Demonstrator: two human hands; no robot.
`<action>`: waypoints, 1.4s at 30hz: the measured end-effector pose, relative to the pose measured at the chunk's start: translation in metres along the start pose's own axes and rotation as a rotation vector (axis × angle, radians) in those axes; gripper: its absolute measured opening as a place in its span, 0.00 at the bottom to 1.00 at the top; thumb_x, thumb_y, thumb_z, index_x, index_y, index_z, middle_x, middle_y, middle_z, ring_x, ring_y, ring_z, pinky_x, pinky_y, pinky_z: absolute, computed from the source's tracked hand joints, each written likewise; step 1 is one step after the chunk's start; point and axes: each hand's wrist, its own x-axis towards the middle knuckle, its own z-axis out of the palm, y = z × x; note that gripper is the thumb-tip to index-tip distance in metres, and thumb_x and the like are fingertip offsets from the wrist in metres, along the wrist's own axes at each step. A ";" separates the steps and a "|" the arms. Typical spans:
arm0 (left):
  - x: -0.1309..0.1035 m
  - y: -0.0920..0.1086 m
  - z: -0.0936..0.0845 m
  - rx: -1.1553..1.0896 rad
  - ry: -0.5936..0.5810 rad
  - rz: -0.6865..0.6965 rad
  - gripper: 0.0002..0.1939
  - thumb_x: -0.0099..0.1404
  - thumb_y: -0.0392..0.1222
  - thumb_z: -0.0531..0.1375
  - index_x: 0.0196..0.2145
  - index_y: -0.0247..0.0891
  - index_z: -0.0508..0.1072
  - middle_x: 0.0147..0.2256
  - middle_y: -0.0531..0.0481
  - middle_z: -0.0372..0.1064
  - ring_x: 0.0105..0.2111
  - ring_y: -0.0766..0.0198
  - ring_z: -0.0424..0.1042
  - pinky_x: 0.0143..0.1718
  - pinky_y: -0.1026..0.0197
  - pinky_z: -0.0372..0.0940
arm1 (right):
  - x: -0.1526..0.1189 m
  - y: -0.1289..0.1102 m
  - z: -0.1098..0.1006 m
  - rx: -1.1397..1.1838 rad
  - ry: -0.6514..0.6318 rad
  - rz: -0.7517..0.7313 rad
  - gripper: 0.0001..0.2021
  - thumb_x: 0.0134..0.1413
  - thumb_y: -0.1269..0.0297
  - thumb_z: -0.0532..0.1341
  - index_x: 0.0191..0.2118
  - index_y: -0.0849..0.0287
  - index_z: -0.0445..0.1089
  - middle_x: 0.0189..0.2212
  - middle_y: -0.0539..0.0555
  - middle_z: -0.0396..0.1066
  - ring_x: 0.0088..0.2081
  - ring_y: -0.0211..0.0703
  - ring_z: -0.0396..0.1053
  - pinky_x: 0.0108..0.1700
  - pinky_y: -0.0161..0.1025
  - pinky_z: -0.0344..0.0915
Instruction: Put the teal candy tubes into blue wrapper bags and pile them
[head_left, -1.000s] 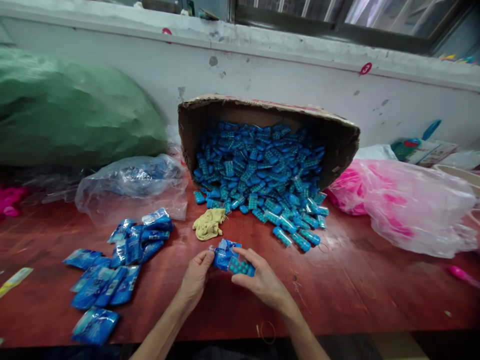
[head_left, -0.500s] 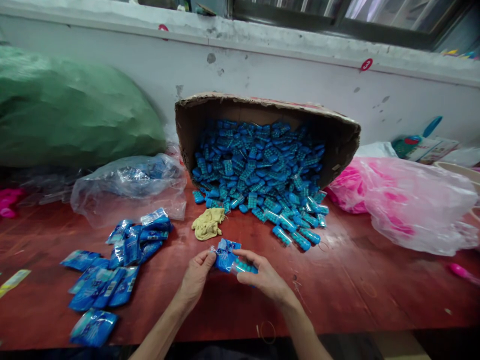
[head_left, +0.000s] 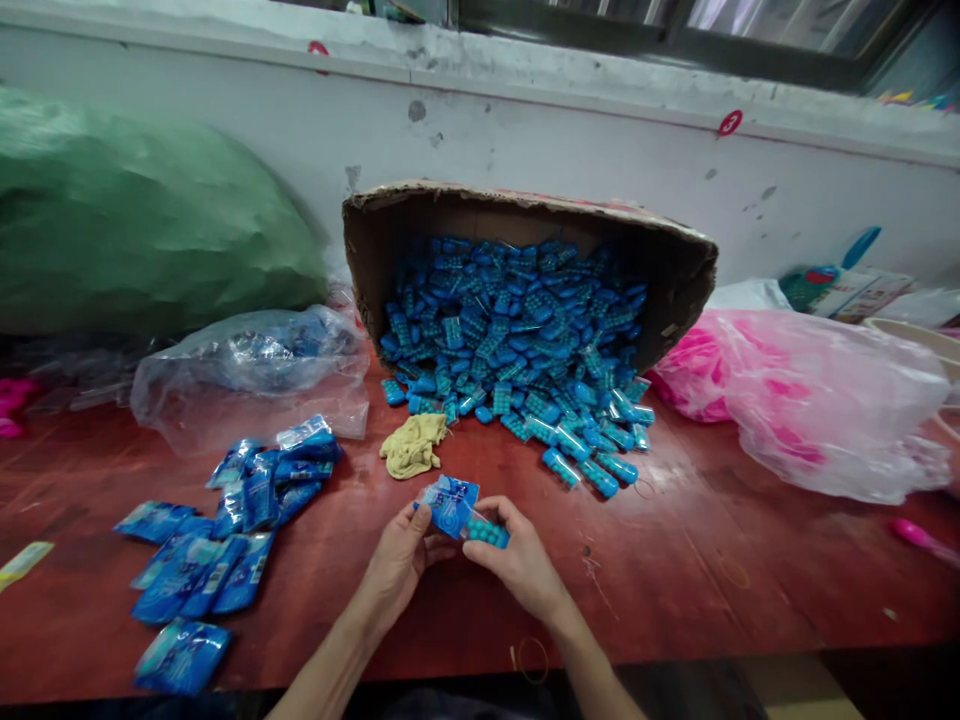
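Between thumb and fingers, my left hand (head_left: 401, 550) grips a blue printed plastic pouch (head_left: 448, 503). My right hand (head_left: 521, 560) holds a small clear bottle of teal beads (head_left: 487, 531) at the pouch's right side; how far it reaches into the pouch is hidden. Just beyond my hands lies a crumpled yellow cloth (head_left: 412, 446). Several filled blue packets (head_left: 202, 570) are piled to the left of my left hand. Ahead, a tipped cardboard box (head_left: 525, 200) spills many of the same bead bottles (head_left: 517, 330) onto the red table (head_left: 675, 590).
A clear plastic bag (head_left: 247, 385) with blue contents and a big green sack (head_left: 150, 210) stand at the left. Right of the box lie a translucent bag with pink contents (head_left: 832, 400) and a pink item (head_left: 915, 535). A white wall (head_left: 247, 100) closes off the back.
The pouch has turned and its printed face shows more fully. My left fingers now spread beneath it, and my right hand's fingers have closed further round the bottle.
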 end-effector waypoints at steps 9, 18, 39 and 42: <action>0.001 -0.009 0.007 -0.004 0.054 -0.064 0.12 0.50 0.43 0.63 0.32 0.34 0.70 0.28 0.47 0.74 0.26 0.62 0.72 0.30 0.60 0.65 | -0.004 0.004 0.016 -0.318 0.149 -0.210 0.17 0.44 0.68 0.60 0.44 0.54 0.65 0.35 0.52 0.64 0.36 0.43 0.65 0.40 0.37 0.61; 0.001 -0.006 0.008 -0.050 0.083 -0.104 0.12 0.49 0.44 0.63 0.30 0.36 0.69 0.25 0.49 0.74 0.25 0.62 0.73 0.27 0.62 0.65 | 0.006 0.018 0.017 0.206 0.106 -0.027 0.15 0.43 0.66 0.60 0.41 0.59 0.62 0.32 0.50 0.68 0.33 0.40 0.66 0.36 0.36 0.64; 0.008 0.018 -0.014 0.951 0.182 0.276 0.20 0.57 0.54 0.50 0.31 0.35 0.73 0.29 0.44 0.73 0.31 0.54 0.71 0.33 0.56 0.62 | 0.057 0.012 0.020 -0.160 0.040 -0.203 0.10 0.51 0.70 0.53 0.40 0.58 0.67 0.30 0.49 0.69 0.32 0.39 0.66 0.35 0.33 0.61; 0.044 0.039 -0.027 1.331 0.430 0.681 0.22 0.58 0.48 0.50 0.46 0.33 0.68 0.49 0.35 0.64 0.51 0.45 0.59 0.49 0.47 0.52 | 0.063 0.009 0.020 -0.453 -0.012 -0.240 0.09 0.52 0.70 0.54 0.38 0.56 0.69 0.32 0.51 0.71 0.35 0.42 0.66 0.39 0.37 0.59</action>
